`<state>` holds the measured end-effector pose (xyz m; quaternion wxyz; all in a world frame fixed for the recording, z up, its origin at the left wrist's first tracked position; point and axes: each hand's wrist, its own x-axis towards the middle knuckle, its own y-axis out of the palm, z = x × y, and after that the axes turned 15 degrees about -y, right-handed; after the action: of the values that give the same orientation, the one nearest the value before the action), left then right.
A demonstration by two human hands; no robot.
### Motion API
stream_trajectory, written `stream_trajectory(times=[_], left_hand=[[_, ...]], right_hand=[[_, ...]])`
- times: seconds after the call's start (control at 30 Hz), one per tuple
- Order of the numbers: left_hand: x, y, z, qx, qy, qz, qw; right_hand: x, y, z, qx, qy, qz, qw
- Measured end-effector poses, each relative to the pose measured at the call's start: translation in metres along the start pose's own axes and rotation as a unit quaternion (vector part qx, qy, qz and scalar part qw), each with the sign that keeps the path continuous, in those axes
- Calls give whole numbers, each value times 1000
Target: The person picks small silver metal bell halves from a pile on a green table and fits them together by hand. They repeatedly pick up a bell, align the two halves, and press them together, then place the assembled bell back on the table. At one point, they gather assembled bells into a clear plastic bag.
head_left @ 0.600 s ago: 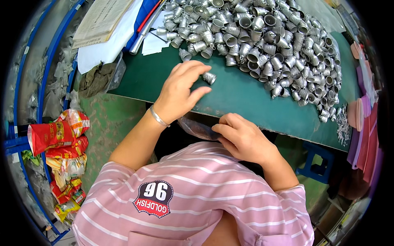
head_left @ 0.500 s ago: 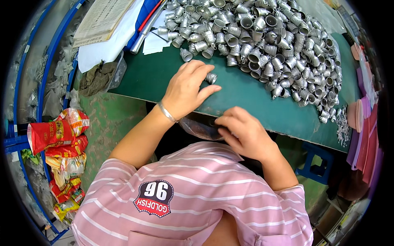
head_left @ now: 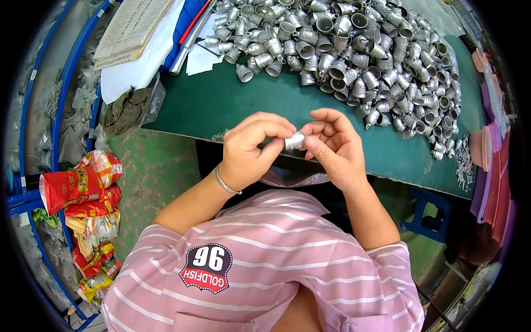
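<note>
Above the near edge of the table, a small silver metal bell is held between my hands. My left hand pinches it from the left with thumb and fingers. Fingers curled and thumb drawn in, my right hand closes in at the bell's right end. Whatever lies between those right fingertips is hidden or too small to make out. Beyond my hands spreads a big heap of similar bells, some with their hollow mouths showing.
Small silver pieces lie at the table's right end beside pink and purple bins. At left are newspapers, a metal rod and a tub with a brown cloth. A plastic bag hangs below the table edge; a blue stool stands at right.
My left hand has lifted the bell from the table and brought it nearer to me. My right hand has risen from the plastic bag at the table edge to the bell.
</note>
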<state>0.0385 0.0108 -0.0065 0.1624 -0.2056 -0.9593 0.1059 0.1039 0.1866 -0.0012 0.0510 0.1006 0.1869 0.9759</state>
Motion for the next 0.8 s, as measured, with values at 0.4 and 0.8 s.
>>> stream_trajectory(times=[0.4, 0.8], left_hand=[[-11, 8, 14, -178, -89, 25, 980], [-16, 10, 11, -222, -166, 59, 959]], right_hand=[[-3, -3, -7, -99, -101, 18, 990], [-3, -8, -4, -138, -115, 12, 984]])
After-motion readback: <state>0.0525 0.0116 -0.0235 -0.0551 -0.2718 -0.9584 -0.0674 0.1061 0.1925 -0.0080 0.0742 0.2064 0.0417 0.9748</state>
